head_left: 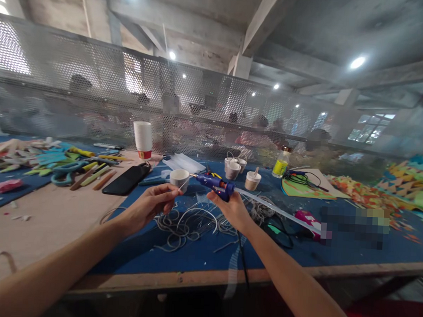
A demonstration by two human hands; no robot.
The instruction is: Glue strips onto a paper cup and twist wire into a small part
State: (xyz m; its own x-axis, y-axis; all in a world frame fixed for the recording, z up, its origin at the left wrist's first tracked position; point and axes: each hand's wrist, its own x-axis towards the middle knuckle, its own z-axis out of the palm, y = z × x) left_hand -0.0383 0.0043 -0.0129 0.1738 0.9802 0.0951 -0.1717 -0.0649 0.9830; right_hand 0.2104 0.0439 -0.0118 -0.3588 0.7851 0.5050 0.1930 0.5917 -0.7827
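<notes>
My right hand (232, 209) is wrapped round the handle of a blue hot glue gun (215, 183). A long whitish glue stick (279, 211) runs out of its back, and its nozzle points left toward the rim of a small white paper cup (179, 178). In front of that cup, my left hand (156, 200) pinches a thin pale cord (184, 183) between thumb and forefinger. Whether the cord or nozzle touches the cup, I cannot tell. Tangled grey cord (179, 230) lies on the blue table mat (145, 259) below my hands.
Several small cups (233, 170) stand behind the glue gun. Left are a black phone (127, 178), scissors (67, 172), and stacked paper cups (142, 137). A yellow-labelled bottle (281, 163) and colourful paper scraps (365, 197) lie right. A perforated metal screen (199, 115) rises behind.
</notes>
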